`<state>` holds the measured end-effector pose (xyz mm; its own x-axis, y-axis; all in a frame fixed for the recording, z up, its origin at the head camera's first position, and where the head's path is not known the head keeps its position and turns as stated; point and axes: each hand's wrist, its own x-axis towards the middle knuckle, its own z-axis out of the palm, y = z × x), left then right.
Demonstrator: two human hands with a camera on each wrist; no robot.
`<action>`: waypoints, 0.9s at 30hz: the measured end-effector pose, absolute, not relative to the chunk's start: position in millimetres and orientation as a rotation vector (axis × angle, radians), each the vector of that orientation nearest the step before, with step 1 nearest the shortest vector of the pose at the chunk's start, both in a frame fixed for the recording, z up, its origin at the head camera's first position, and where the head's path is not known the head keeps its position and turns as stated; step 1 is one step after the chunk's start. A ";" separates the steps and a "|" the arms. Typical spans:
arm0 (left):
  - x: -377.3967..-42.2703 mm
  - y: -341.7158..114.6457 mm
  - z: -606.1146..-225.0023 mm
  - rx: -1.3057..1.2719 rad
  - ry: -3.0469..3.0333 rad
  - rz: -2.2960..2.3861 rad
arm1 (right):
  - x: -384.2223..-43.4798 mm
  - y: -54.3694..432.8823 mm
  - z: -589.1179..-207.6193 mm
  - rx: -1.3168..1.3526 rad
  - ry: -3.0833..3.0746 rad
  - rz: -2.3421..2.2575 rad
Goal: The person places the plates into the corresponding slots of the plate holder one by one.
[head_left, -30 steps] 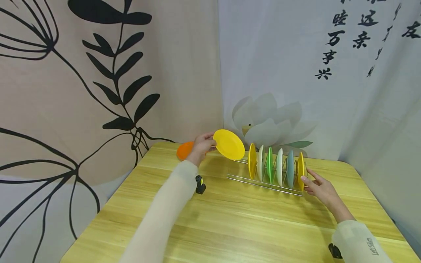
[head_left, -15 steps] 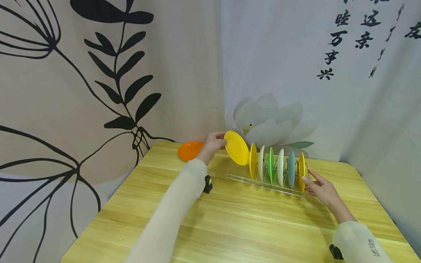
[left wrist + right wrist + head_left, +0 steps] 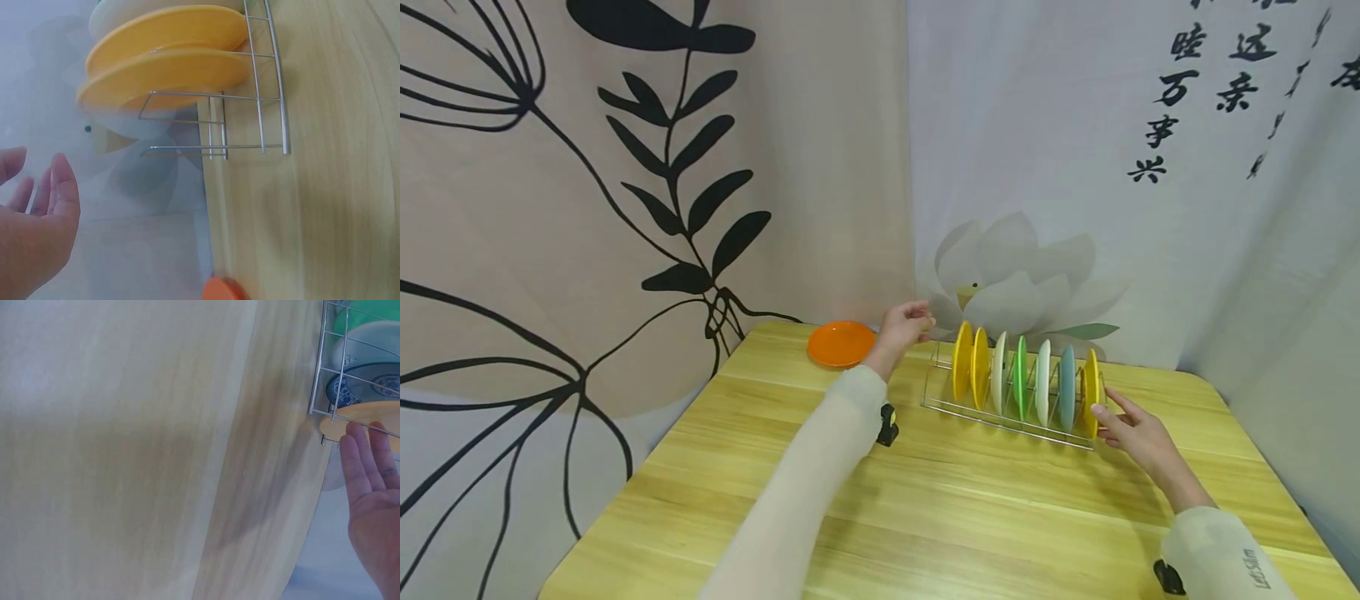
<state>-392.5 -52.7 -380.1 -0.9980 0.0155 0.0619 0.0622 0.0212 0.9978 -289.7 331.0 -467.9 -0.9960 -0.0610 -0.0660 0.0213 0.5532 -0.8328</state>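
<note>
A metal wire dish rack (image 3: 1007, 422) holds a row of upright plates: yellow, cream, green, white and blue-grey. At its left end stands a yellow plate (image 3: 961, 362), beside another yellow plate (image 3: 980, 368). My left hand (image 3: 904, 333) is just left of the rack, apart from the plates, its fingers loosely bent around nothing. In the left wrist view, a gap separates that hand (image 3: 44, 225) from the nearest yellow plate (image 3: 165, 78). At the rack's right end, my right hand (image 3: 1138, 437) rests its fairly straight fingers (image 3: 355, 465) against the wires by a yellow plate (image 3: 1091, 392).
An orange plate (image 3: 841, 343) lies flat on the wooden table (image 3: 955, 508), left of my left hand. Printed curtains (image 3: 820, 167) hang along the table's back. In the right wrist view, a blue-patterned plate (image 3: 350, 390) sits inside the rack.
My left hand has moved right, lowered the yellow plate into the rack's left end and let go of it. My right hand has stayed at the rack's right end.
</note>
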 end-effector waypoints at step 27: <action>-393.1 -175.0 -409.4 0.286 -1.945 -2.298 | -289.2 331.8 -467.9 -0.042 2.678 -1.470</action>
<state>-393.1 -175.0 -409.4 -0.9753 -0.2101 -0.0678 -0.0321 -0.1688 0.9851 -289.2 331.8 -467.9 -0.9959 -0.0653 -0.0619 0.0172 0.5374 -0.8431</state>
